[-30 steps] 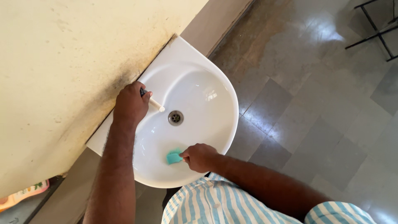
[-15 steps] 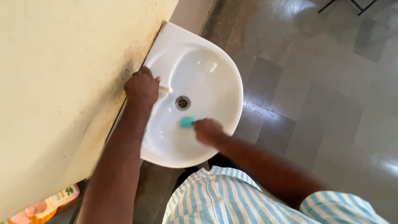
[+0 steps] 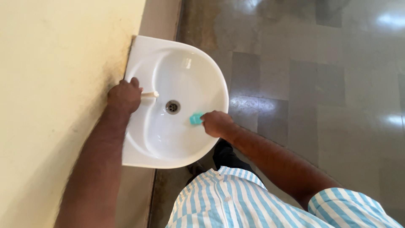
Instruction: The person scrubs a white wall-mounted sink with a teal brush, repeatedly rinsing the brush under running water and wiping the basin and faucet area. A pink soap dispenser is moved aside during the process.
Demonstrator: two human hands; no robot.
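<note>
Since the earlier frame the sponge has slid from beside the drain out toward the front wall of the bowl, and the view has swung so the wall edge is running nearly straight up.

Right hand (image 3: 216, 123): fingers are pinching a small teal sponge (image 3: 195, 118), pressing it against the inside of the sink (image 3: 198, 67), just right of the drain (image 3: 172, 107). Fingertips are mostly hidden behind the sponge.

Left hand (image 3: 124, 96): fingers are curled tight together over the tap (image 3: 150, 95) at the back rim; only its pale spout is poking out toward the drain. Whether the tap is being turned, I cannot tell.

Risk, as I judge it: the sponge is small and held by the tips only, so on wet glazed porcelain it could be slipping out and dropping toward the drain. Leaning weight through the left hand could be straining the tap.

Sponge is looking bright teal, blocky, slightly compressed. Sink is white, glossy, rounded at the front, flat against the cream wall (image 3: 50, 84). Dark grime is showing along that joint. Grey tiled floor (image 3: 320, 84) is lying beyond.
</note>
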